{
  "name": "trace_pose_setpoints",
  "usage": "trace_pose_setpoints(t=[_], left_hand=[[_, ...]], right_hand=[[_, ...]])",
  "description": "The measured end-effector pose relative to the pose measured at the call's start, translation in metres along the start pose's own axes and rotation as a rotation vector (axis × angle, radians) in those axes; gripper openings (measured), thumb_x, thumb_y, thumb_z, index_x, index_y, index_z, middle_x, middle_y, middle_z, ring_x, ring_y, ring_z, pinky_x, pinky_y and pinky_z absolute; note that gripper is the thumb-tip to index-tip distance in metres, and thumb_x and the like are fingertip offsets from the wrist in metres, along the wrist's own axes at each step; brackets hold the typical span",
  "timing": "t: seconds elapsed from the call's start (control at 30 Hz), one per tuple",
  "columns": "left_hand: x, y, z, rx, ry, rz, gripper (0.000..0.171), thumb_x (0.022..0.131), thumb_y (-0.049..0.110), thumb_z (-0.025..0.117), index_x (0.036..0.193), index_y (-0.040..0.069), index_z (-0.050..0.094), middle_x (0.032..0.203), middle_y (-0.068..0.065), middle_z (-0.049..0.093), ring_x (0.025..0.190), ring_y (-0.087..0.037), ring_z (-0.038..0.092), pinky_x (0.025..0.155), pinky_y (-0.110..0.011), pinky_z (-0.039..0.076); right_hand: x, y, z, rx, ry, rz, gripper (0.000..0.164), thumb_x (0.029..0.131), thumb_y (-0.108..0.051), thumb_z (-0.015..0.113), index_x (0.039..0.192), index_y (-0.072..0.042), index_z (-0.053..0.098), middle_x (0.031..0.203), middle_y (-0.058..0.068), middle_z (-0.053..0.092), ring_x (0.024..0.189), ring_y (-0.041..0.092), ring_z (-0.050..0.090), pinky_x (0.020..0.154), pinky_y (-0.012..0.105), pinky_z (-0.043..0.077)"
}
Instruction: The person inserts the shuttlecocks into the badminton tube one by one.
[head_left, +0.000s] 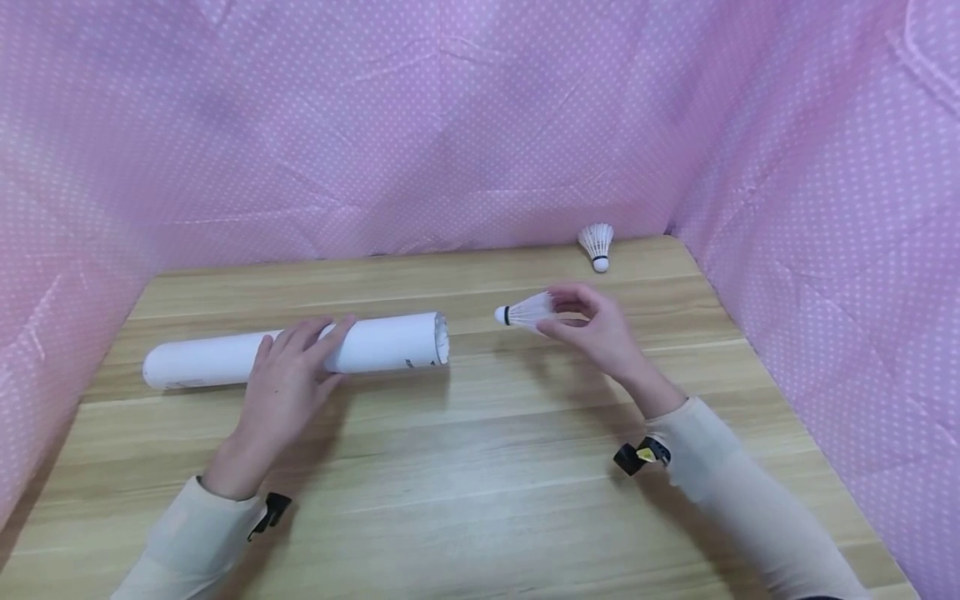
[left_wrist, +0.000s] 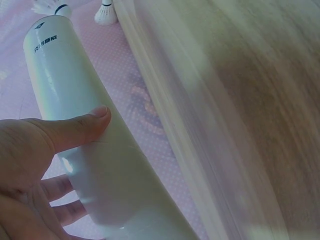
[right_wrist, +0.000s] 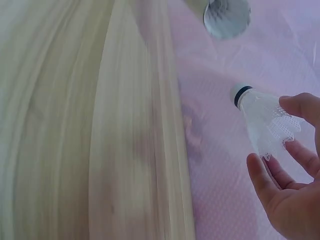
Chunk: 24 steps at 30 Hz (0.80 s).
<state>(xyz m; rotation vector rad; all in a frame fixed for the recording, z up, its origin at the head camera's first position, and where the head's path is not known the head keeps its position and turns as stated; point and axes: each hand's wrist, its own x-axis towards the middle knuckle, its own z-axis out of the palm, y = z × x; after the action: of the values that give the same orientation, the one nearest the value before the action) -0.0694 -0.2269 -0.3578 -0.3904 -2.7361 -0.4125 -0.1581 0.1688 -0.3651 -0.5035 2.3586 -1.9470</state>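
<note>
My left hand [head_left: 288, 383] grips a long white shuttlecock tube [head_left: 390, 343] around its middle, thumb on the near side and fingers over the far side. The tube lies sideways, its right end toward the other hand, and feather tips show just inside that end. In my right hand [head_left: 596, 329] a white shuttlecock [head_left: 528, 311] is pinched by its skirt, cork tip facing left toward the tube's mouth, a short gap away. The right wrist view shows this shuttlecock [right_wrist: 262, 117] between thumb and fingers, with the tube's open end [right_wrist: 227, 20] above it.
Another shuttlecock [head_left: 597, 246] lies near the back edge of the wooden table [head_left: 465, 500], cork toward me. Pink dotted cloth [head_left: 450, 125] hangs behind the table and along both sides. A small black camera mount [head_left: 641, 454] sits on the right wrist.
</note>
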Motion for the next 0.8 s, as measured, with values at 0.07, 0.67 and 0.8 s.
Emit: trace_pose_setpoints(t=[0.07,0.67,0.8], left_hand=[[0.0,0.0,0.0,-0.002,0.004,0.0,0.088,0.066,-0.002,0.091,0.144,0.019,0.056,0.135,-0.02,0.056,0.125,-0.045,0.049,0.099,-0.079,0.029],[-0.001,0.0,0.001,-0.004,0.003,0.007,0.09,0.067,-0.002,0.091,0.146,0.02,0.054,0.135,-0.02,0.056,0.126,-0.045,0.049,0.099,-0.079,0.029],[0.001,0.001,0.001,-0.009,-0.001,0.014,0.088,0.067,-0.002,0.09,0.145,0.02,0.055,0.135,-0.02,0.056,0.126,-0.044,0.049,0.099,-0.079,0.029]], right_hand=[[-0.001,-0.003,0.008,0.036,-0.019,-0.001,0.048,0.083,0.007,0.076,0.128,0.008,0.059,0.12,0.022,0.062,0.11,0.03,0.061,0.09,0.029,0.055],[-0.003,-0.016,0.074,0.142,-0.164,0.013,0.043,0.085,0.001,0.078,0.125,0.001,0.062,0.121,0.013,0.064,0.113,0.028,0.061,0.093,0.035,0.054],[-0.002,-0.015,0.083,0.12,-0.166,0.016,0.044,0.085,-0.003,0.08,0.125,-0.002,0.063,0.122,0.01,0.064,0.114,0.027,0.061,0.092,0.036,0.055]])
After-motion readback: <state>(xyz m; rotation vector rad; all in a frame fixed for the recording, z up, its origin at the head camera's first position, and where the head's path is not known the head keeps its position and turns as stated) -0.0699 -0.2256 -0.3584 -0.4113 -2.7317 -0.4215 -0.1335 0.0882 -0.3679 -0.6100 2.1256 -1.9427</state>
